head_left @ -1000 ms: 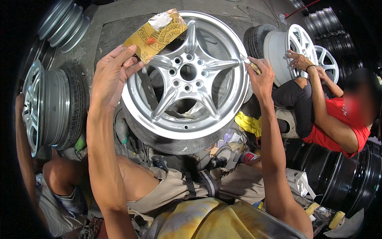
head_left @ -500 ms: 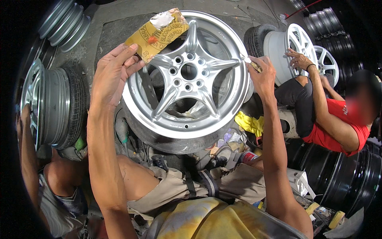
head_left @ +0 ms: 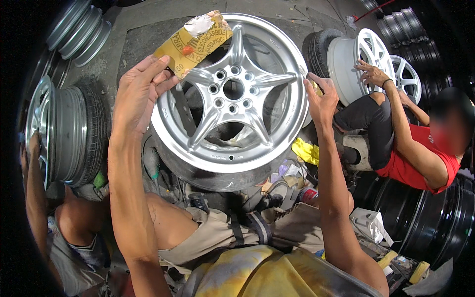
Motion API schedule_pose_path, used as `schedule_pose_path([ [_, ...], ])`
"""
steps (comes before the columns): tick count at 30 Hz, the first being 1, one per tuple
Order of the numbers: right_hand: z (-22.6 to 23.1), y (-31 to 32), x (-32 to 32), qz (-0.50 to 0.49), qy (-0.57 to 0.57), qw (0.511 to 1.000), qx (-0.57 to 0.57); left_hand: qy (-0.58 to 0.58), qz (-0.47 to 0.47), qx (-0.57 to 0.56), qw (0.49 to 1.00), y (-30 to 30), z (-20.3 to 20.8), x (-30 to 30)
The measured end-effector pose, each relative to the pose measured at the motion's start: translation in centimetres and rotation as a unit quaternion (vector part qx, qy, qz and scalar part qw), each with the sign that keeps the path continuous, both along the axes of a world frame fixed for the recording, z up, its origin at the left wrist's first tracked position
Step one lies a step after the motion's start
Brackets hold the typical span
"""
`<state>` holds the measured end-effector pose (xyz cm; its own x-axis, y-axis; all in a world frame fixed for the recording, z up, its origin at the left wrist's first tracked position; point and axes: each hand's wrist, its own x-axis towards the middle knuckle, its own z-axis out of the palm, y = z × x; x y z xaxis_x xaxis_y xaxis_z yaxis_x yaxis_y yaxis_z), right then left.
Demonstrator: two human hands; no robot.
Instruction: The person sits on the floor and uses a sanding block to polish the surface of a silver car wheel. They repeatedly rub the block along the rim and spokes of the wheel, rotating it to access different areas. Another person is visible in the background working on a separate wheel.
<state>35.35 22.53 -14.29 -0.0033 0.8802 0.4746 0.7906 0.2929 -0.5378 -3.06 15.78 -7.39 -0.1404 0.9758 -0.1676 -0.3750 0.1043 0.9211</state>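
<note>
The left hand [head_left: 141, 89] pinches the near left corner of a rectangular yellow-brown sandpaper sheet [head_left: 208, 47] with a torn white patch, above the far left edge of a silver five-spoke metal wheel [head_left: 242, 116]. The wheel lies face up on a black rubber tyre [head_left: 217, 183]. Beside the wheel's right edge, the right hand [head_left: 324, 99] grips a small yellowish piece [head_left: 316, 88], mostly hidden; its contact with the wheel cannot be told.

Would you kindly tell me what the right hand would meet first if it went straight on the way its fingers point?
The right hand would probably meet the silver wheel at its right edge; depth is unclear, so they may already touch.
</note>
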Motion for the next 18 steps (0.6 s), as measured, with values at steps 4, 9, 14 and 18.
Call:
schedule_pose_path([
  [4,0.11,0.01,-0.37,-0.019,0.001,1.0,0.0,0.007,0.004,-0.007,1.0,-0.06,0.13,-0.06],
  [9,0.29,-0.15,-0.29,-0.019,-0.019,1.0,-0.01,0.007,0.006,-0.003,1.0,0.09,-0.18,-0.17],
  [14,0.38,-0.36,0.02,-0.016,-0.009,1.0,-0.007,-0.01,0.004,-0.008,1.0,0.22,-0.53,-0.55],
  [18,0.62,-0.11,-0.4,-0.007,-0.012,1.0,-0.001,0.006,0.015,-0.008,1.0,0.15,-0.44,-0.34],
])
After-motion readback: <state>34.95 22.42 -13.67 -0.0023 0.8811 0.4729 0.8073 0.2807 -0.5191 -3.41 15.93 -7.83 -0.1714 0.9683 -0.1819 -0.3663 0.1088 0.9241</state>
